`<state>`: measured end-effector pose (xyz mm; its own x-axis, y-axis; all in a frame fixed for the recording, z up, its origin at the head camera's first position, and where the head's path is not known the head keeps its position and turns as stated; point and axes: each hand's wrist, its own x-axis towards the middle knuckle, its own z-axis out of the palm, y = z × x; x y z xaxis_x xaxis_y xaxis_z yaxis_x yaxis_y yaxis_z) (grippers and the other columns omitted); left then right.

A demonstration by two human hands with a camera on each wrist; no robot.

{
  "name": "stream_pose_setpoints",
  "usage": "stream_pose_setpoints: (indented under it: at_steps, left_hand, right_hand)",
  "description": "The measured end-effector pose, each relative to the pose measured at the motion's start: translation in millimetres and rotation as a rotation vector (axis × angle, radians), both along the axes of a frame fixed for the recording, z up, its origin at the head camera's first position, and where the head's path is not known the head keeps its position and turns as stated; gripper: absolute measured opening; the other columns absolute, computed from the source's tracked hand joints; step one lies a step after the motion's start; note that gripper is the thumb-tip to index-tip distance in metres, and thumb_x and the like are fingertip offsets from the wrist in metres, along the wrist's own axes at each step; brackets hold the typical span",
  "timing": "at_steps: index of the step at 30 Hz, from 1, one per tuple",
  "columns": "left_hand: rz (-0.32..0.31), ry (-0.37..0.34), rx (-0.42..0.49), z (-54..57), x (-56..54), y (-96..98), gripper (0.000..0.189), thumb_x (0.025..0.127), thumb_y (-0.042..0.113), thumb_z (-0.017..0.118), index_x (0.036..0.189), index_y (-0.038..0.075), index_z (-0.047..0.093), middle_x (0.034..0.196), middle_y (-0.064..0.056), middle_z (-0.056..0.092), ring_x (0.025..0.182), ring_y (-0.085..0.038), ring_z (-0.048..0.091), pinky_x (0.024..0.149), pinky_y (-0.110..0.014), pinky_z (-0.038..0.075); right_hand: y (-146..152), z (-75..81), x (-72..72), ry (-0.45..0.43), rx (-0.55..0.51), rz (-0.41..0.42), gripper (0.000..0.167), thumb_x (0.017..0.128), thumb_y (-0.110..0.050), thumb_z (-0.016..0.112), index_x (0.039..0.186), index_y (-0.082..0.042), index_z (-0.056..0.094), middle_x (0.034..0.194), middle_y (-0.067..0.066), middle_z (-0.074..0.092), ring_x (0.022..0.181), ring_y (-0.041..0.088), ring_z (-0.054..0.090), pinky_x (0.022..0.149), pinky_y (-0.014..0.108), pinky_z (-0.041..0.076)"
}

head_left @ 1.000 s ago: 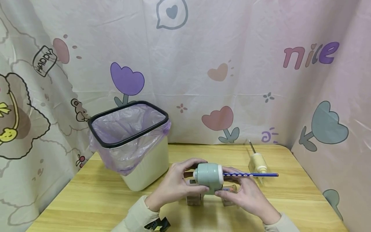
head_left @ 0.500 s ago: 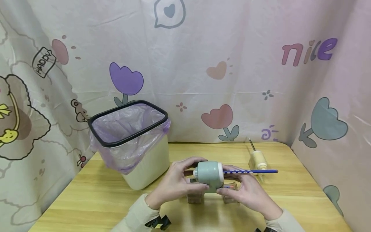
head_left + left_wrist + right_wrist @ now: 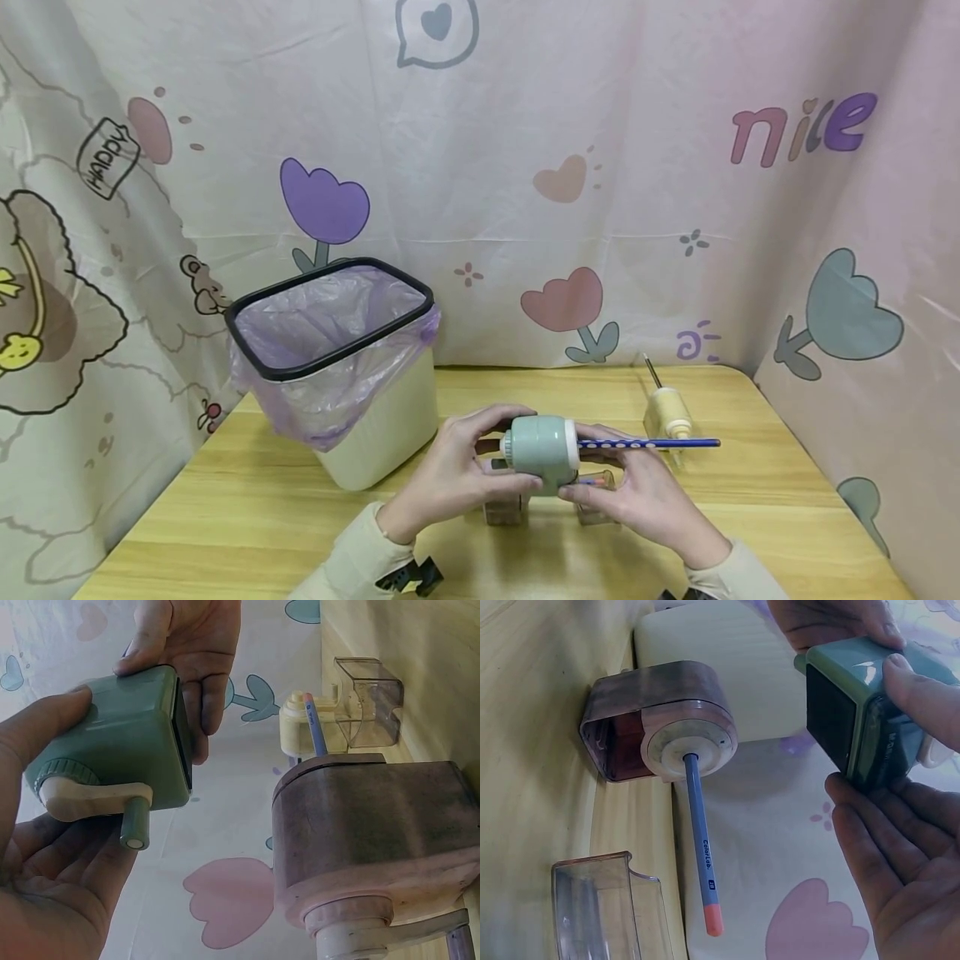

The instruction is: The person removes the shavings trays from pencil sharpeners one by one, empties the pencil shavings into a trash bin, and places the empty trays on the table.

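Note:
Between my two hands, a green crank pencil sharpener (image 3: 542, 450) is held up off the table. A blue pencil (image 3: 648, 443) with pale dots sticks out of its right end. My left hand (image 3: 459, 475) grips the crank end, thumb across the body; the white crank arm (image 3: 97, 801) shows beneath it in the left wrist view. My right hand (image 3: 637, 496) holds the other end between thumb and fingers. Just beyond stands a pinkish sharpener (image 3: 660, 705) with another blue pencil (image 3: 700, 840), pink-tipped, in its hole. A clear drawer (image 3: 600, 907) lies near it.
A cream bin (image 3: 390, 425) with a black rim and a purple liner stands at the left. At the back right sits a yellow sharpener (image 3: 669, 414) with a pencil in it. A printed curtain (image 3: 480, 183) encloses the wooden table (image 3: 247, 500).
Both hands keep their grip on the green sharpener and stay almost still. The head view has shifted slightly, and the dotted pencil appears a little higher than a second ago.

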<state>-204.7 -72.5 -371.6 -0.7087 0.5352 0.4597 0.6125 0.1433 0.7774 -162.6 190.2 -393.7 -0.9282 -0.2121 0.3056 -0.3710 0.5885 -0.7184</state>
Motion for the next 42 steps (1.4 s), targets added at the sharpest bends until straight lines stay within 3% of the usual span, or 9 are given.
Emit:
stream_pose_setpoints:
  at_steps: [3, 8, 15, 19, 27, 37, 42]
  left_hand:
    - [-0.003, 0.005, -0.003, 0.1, -0.2, -0.1, 0.064, 0.079, 0.02, 0.098, 0.136, 0.022, 0.068, 0.13, 0.001, 0.075, 0.11, -0.014, 0.073, 0.097, -0.028, 0.063]
    - [-0.015, -0.014, -0.007, 0.0, -1.3, 0.0, 0.064, 0.079, 0.019, 0.098, 0.136, 0.021, 0.068, 0.13, 0.0, 0.075, 0.11, -0.015, 0.073, 0.097, -0.027, 0.063]
    - [-0.019, -0.047, -0.012, 0.7, -2.3, -0.5, 0.065, 0.079, 0.019, 0.098, 0.136, 0.022, 0.069, 0.131, 0.001, 0.075, 0.11, -0.015, 0.073, 0.097, -0.027, 0.062]
    - [-0.011, -0.048, -0.012, 1.7, -2.2, -0.8, 0.066, 0.078, 0.02, 0.098, 0.137, 0.023, 0.069, 0.132, 0.002, 0.075, 0.111, -0.015, 0.073, 0.098, -0.027, 0.062]
    - [0.004, -0.048, -0.014, 2.6, -2.7, -1.3, 0.066, 0.078, 0.02, 0.098, 0.137, 0.023, 0.068, 0.132, 0.003, 0.074, 0.112, -0.016, 0.072, 0.098, -0.027, 0.062]
    - [0.019, -0.043, -0.015, 1.1, -2.8, -1.6, 0.066, 0.078, 0.02, 0.098, 0.136, 0.024, 0.068, 0.132, 0.004, 0.074, 0.112, -0.016, 0.072, 0.098, -0.027, 0.062]
    - [0.012, -0.04, -0.02, 1.4, -3.5, -1.4, 0.066, 0.078, 0.021, 0.098, 0.137, 0.025, 0.068, 0.132, 0.004, 0.074, 0.112, -0.016, 0.072, 0.097, -0.027, 0.062]
  right_hand:
    - [0.1, -0.2, -0.3, -0.005, 0.004, 0.0, 0.067, 0.083, -0.047, 0.091, 0.141, -0.024, 0.068, 0.128, -0.005, 0.078, 0.118, 0.022, 0.075, 0.102, 0.043, 0.06]
    - [1.0, -0.4, 0.4, -0.041, 0.019, -0.003, 0.066, 0.084, -0.05, 0.089, 0.143, -0.028, 0.067, 0.125, -0.007, 0.079, 0.118, 0.02, 0.074, 0.107, 0.055, 0.053]
    - [1.1, -0.9, 0.3, -0.04, 0.02, 0.012, 0.066, 0.086, -0.048, 0.088, 0.144, -0.026, 0.066, 0.127, -0.006, 0.079, 0.119, 0.022, 0.075, 0.108, 0.059, 0.053]
    - [0.3, -0.8, -0.4, -0.03, 0.015, 0.009, 0.066, 0.086, -0.048, 0.088, 0.144, -0.024, 0.066, 0.129, -0.004, 0.078, 0.12, 0.024, 0.074, 0.108, 0.058, 0.054]
    - [-0.2, -1.1, -2.9, 0.017, 0.002, 0.002, 0.067, 0.085, -0.043, 0.091, 0.142, -0.016, 0.068, 0.129, 0.0, 0.078, 0.117, 0.025, 0.076, 0.1, 0.041, 0.062]
    - [-0.4, -1.8, -3.2, 0.049, -0.003, 0.025, 0.066, 0.086, -0.042, 0.09, 0.142, -0.014, 0.068, 0.133, 0.005, 0.077, 0.117, 0.03, 0.077, 0.1, 0.044, 0.063]
    - [0.0, -0.9, -3.0, 0.017, 0.003, 0.02, 0.065, 0.087, -0.043, 0.089, 0.144, -0.021, 0.067, 0.129, -0.002, 0.078, 0.119, 0.023, 0.075, 0.104, 0.047, 0.059]
